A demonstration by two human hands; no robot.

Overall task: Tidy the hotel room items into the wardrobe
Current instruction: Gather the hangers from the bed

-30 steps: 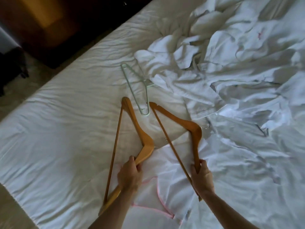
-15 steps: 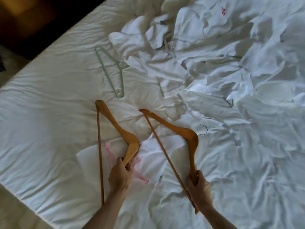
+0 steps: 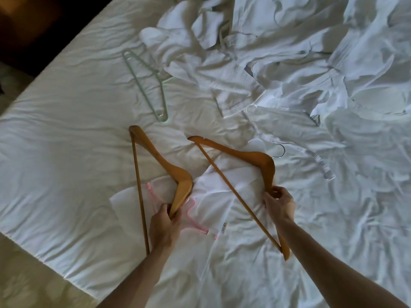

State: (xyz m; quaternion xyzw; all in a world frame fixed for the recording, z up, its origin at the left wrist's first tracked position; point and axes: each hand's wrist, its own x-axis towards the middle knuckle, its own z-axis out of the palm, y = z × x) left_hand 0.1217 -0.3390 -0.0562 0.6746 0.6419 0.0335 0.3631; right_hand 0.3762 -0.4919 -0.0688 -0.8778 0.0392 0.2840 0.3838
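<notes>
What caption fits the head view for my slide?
Left hand and right hand each grip a wooden hanger over a white bed.

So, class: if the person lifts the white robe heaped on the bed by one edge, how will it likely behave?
The white robe lies crumpled in deep folds, so it is probably floppy and would drape and trail rather than hold shape. Its ribbed, thick-looking cloth suggests some weight. Its loose belt may dangle or snag the wooden hanger nearby.
</notes>
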